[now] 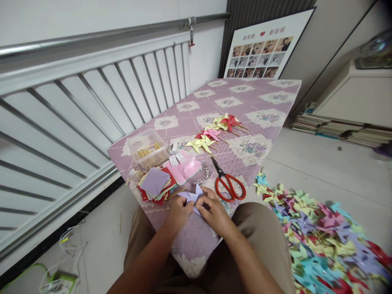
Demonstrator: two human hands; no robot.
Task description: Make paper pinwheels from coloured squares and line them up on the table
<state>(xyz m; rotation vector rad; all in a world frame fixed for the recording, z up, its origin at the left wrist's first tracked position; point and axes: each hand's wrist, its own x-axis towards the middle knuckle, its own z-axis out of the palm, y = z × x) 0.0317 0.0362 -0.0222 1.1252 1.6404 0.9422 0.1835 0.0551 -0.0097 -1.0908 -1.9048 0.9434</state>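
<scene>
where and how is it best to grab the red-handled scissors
Probably best by the red handle loops, coming from the near side with the right hand, once free of the purple paper. The scissors lie flat, loops toward the near side, dark blades pointing away.

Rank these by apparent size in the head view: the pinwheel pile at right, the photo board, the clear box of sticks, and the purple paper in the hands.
Largest to smallest:
1. Pinwheel pile
2. Photo board
3. Clear box
4. Purple paper, partly hidden
</scene>
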